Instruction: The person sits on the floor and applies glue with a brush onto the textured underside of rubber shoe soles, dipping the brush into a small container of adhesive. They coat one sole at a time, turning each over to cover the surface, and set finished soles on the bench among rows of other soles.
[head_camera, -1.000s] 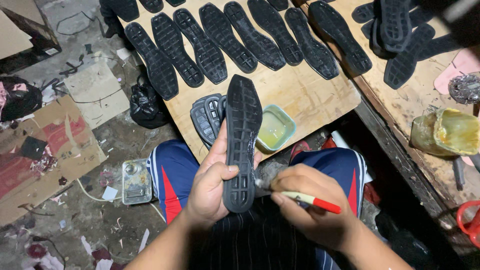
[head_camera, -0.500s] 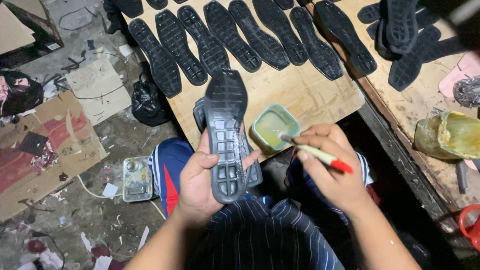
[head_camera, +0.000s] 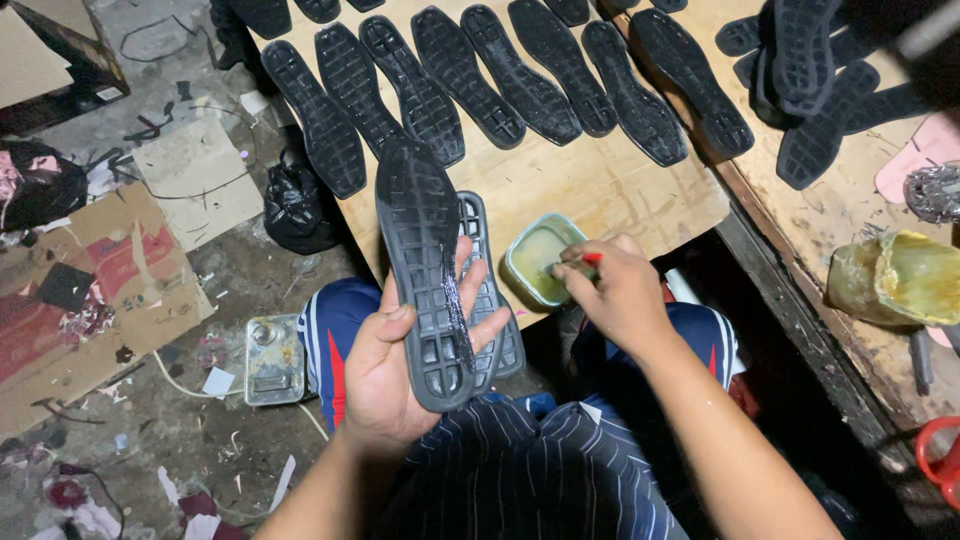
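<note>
The left hand cradles a black sole on its open palm, fingers curled at its edge. The right hand pinches a brush, dipping it into the glue tub just beyond. Gluing step; spreading along the sole's rim likely follows.

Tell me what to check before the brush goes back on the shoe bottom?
1. Left hand grips the black sole steadily: ok.
2. Sole's gridded side faces up: ok.
3. Right hand holds the brush at the glue tub: ok.
4. Brush loaded with glue: cannot tell.
5. Tub sits flat on the wooden board: ok.
6. Wet streak shows on the sole's edge: ok.
</note>
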